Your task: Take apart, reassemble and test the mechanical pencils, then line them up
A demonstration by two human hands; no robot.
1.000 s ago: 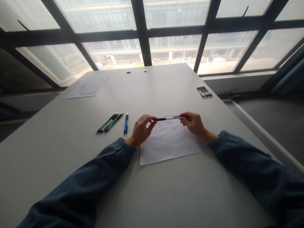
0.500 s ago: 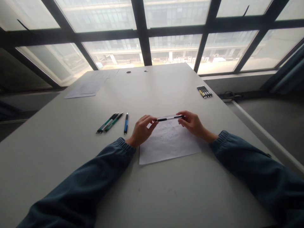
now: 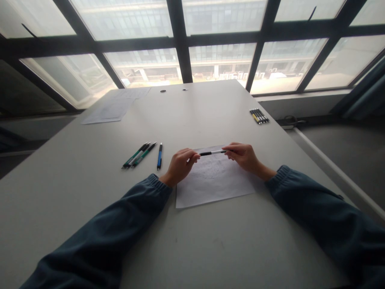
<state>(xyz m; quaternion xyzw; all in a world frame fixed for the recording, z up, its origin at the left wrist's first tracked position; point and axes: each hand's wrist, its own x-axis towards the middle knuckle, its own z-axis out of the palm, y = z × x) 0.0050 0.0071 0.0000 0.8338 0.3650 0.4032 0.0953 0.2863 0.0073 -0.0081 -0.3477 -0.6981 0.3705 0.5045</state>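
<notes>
A black and white pen [image 3: 213,152] is held level between my two hands, above a sheet of paper [image 3: 215,188] with faint scribbles. My left hand [image 3: 182,162] pinches its dark grip end between thumb and fingers. At the opposite end, my right hand [image 3: 242,154] is closed around the pen, hiding most of the clip. Left of my left hand lies a blue pen [image 3: 159,156]. Beside that one, several green, black and white pens [image 3: 138,155] rest in a slanted group.
The white table [image 3: 186,116] reaches toward large windows. Several pens [image 3: 259,116], one yellow, lie in a row near its right edge. Papers [image 3: 110,106] are spread at the far left. Two round holes [image 3: 163,91] mark the far end.
My right hand has closed further over its end of the pen, now covering the clip. The pen sits slightly lower. My left hand keeps its pinch nearly in place.
</notes>
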